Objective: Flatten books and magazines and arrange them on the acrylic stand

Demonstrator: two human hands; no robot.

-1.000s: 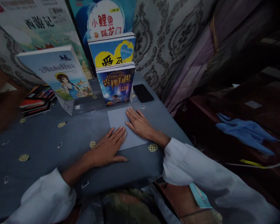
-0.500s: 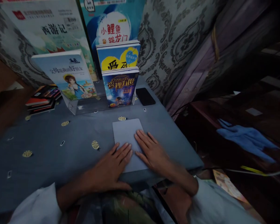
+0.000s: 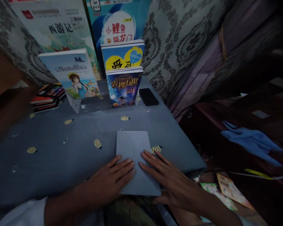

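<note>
Left hand [image 3: 112, 178], right hand [image 3: 168, 176]: fingers extended, grasping nothing | notebook [image 3: 133, 144] beneath | best steadied by even, light pressure

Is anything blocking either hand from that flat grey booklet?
Nothing visible: the left hand and right hand both have fingers directly on the grey booklet. The upright dark blue book and black phone are beyond its far edge.

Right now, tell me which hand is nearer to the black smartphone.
Right. The right hand rests on the right side of the pale booklet, with the black smartphone beyond it; the left hand, on the booklet's left side, lies farther away.
</note>
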